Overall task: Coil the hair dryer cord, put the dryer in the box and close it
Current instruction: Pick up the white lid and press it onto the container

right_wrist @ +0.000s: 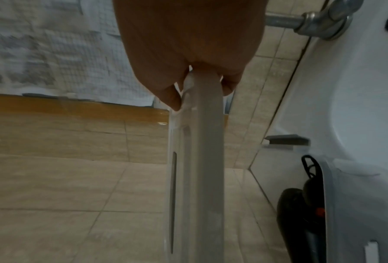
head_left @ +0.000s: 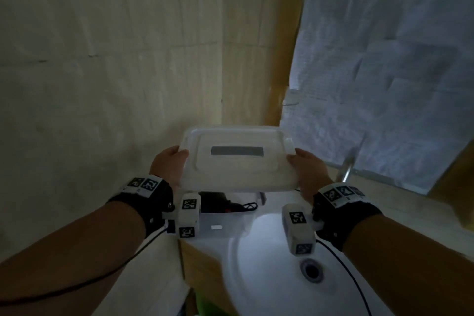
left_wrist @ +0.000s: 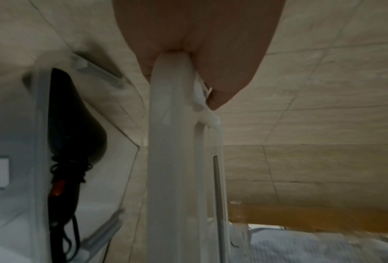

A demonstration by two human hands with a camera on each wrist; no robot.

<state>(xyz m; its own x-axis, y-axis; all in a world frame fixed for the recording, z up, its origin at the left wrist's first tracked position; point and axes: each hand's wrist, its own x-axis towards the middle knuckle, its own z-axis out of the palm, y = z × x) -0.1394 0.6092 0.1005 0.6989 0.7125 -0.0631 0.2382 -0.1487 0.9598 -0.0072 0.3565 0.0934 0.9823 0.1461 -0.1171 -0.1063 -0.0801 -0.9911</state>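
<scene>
Both hands hold the translucent white lid point(head_left: 237, 159) level in the air above the box point(head_left: 223, 226). My left hand point(head_left: 170, 164) grips its left edge, and my right hand point(head_left: 305, 172) grips its right edge. The clear plastic box stands on the counter beside the sink, without its lid. Inside it lies the black hair dryer point(head_left: 215, 201) with its coiled black cord point(head_left: 247, 206). In the left wrist view the lid edge point(left_wrist: 170, 142) runs from my left hand point(left_wrist: 195, 53), with the dryer point(left_wrist: 74, 124) in the box. The right wrist view shows the lid point(right_wrist: 199, 160), my right hand point(right_wrist: 188, 53) and the dryer point(right_wrist: 298, 222).
A white sink point(head_left: 277, 264) with a drain point(head_left: 311, 270) lies right of the box. A metal tap point(head_left: 348, 164) rises behind my right hand. Beige tiled wall point(head_left: 115, 59) fills the left and back. A covered mirror or panel point(head_left: 384, 59) stands at the right.
</scene>
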